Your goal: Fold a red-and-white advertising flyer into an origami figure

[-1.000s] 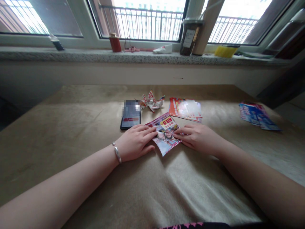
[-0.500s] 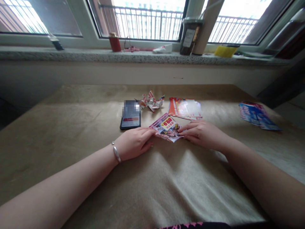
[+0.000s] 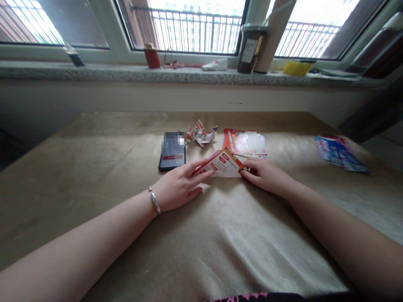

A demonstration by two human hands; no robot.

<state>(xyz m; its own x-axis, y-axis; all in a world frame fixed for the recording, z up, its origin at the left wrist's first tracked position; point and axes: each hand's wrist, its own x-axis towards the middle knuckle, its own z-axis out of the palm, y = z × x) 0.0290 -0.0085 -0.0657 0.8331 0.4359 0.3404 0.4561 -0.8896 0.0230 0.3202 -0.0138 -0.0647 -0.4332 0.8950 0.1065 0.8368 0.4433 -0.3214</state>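
A printed paper leaflet (image 3: 225, 165) lies folded on the table in front of me, its white side with red labels showing on the upper layer. My left hand (image 3: 179, 184) rests at its left end with the fingers stretched apart. One fingertip presses on the paper, and the thumb lies off it on the cloth. At the right corner, my right hand (image 3: 267, 174) pinches the leaflet between curled fingers and thumb. A stack of orange and white leaflets (image 3: 241, 141) sits just beyond the fold. Left of that stack is a crumpled paper piece (image 3: 201, 135).
A phone (image 3: 172, 153) lies beyond my left hand. Blue and pink leaflets (image 3: 341, 153) are spread at the right of the tan-covered table (image 3: 94, 167). On the stone sill (image 3: 110, 74) stand a red container (image 3: 152, 56), a dark lidded jar (image 3: 249, 50) and a yellow item (image 3: 297, 67).
The leaflet's near part has been folded upward, covering the colourful side with the white one. My right hand has curled into a pinch, and my left fingers have spread.
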